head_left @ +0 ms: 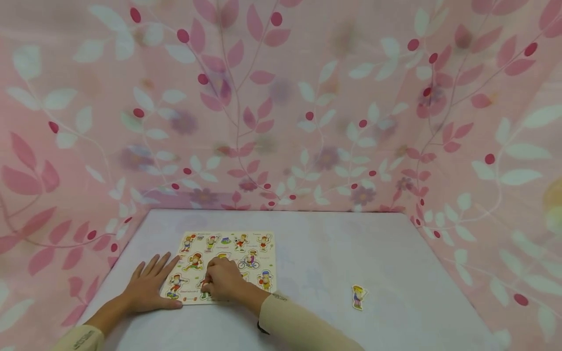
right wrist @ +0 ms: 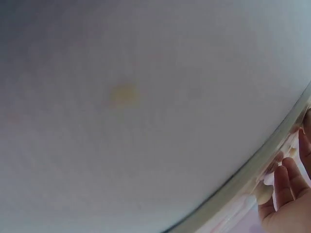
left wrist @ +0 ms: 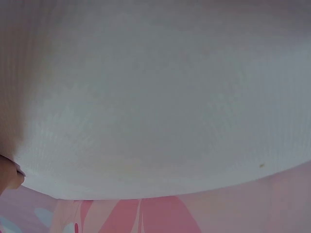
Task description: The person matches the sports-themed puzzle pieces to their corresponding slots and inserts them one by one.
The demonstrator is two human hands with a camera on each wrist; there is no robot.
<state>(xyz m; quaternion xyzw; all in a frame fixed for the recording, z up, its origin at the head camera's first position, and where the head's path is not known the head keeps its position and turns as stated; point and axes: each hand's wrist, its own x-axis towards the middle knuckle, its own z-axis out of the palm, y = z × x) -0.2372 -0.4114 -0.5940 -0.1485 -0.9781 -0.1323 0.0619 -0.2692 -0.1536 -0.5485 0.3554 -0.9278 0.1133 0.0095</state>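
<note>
A wooden peg puzzle board (head_left: 272,261) with cartoon sports figures lies at the left of the table. My left hand (head_left: 147,285) is spread flat at its left edge, fingers straight, thumb by the near left corner. Over the board's lower middle, my right hand (head_left: 226,279) has curled fingers and pinches a puzzle piece (head_left: 204,294), mostly hidden beneath it. In the right wrist view, the right hand's fingers (right wrist: 291,187) bend at the board beside a round knob (right wrist: 265,193). Only a fingertip (left wrist: 10,175) of the left hand shows in the left wrist view.
One loose puzzle piece (head_left: 358,298), a figure in a yellow cap, lies on the white tablecloth (head_left: 320,253) to the right. Pink leaf-patterned curtains (head_left: 281,122) enclose the table at the back and sides.
</note>
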